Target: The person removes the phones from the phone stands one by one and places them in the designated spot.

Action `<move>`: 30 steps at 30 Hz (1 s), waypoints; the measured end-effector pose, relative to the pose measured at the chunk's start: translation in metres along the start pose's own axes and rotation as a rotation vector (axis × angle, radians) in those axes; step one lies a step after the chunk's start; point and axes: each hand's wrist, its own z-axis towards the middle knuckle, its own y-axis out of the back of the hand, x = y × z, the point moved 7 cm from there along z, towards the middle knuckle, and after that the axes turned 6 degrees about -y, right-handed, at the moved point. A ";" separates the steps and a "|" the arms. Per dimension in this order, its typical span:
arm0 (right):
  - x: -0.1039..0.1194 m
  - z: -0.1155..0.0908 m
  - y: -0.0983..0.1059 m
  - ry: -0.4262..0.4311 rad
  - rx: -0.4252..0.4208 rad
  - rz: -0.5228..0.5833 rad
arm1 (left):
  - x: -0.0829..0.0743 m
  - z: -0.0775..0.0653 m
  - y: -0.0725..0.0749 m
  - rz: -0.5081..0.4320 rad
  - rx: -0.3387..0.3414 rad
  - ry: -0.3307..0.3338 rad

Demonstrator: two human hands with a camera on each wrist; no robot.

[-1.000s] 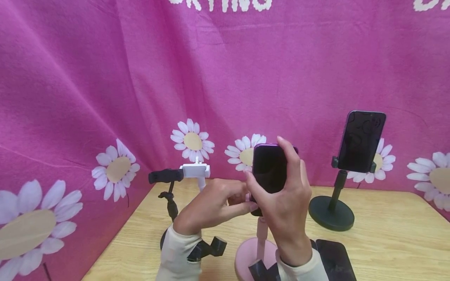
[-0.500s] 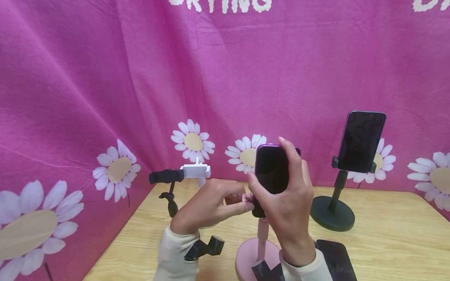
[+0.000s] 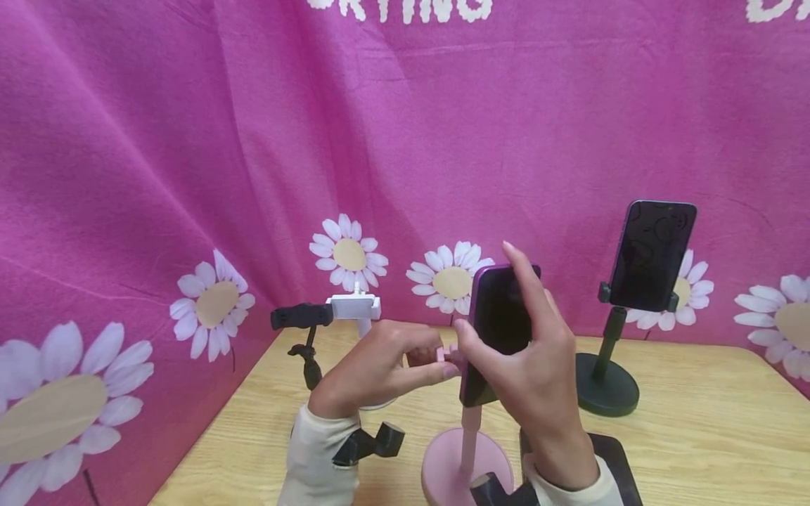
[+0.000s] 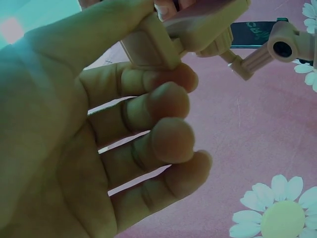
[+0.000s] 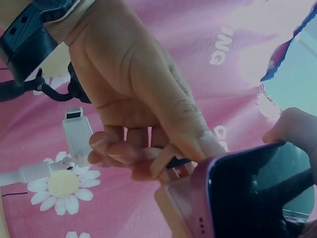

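Observation:
My left hand (image 3: 382,365) pinches the end piece of a pink phone clamp (image 4: 153,44) between thumb and forefinger; its other fingers curl loosely below, seen in the left wrist view. The clamp tops a pink stand, whose round base (image 3: 465,460) rests on the table. My right hand (image 3: 534,372) grips a dark-screened phone (image 3: 503,309) with a purple edge, thumb on the left side and fingers on the right. The phone stands near upright, slightly turned, in front of the clamp. In the right wrist view, the pulled-out clamp end (image 5: 166,161) sits beside the phone's edge, with a gap showing.
Back right, a black stand (image 3: 607,383) holds another phone (image 3: 654,253). A dark phone (image 3: 614,457) lies on the wooden table (image 3: 715,429) beside my right sleeve. Behind my left hand are a white holder (image 3: 353,307) and a black holder (image 3: 302,316). A pink flowered cloth (image 3: 506,140) hangs behind.
My right hand has shifted the phone slightly right and down and turned it, so its purple left side shows. More of the pink clamp end shows. My left hand stays nearly in place.

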 end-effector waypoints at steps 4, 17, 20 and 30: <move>0.001 0.000 0.001 -0.006 0.038 0.007 | -0.001 0.002 -0.001 0.002 0.003 0.003; -0.001 -0.001 0.001 -0.059 0.099 0.004 | -0.013 0.005 -0.001 0.115 -0.028 0.032; 0.000 -0.001 0.001 -0.053 0.085 -0.012 | -0.014 0.005 -0.002 0.149 -0.030 0.039; 0.007 -0.006 -0.010 -0.030 0.098 0.055 | -0.015 0.007 -0.003 0.193 -0.047 0.062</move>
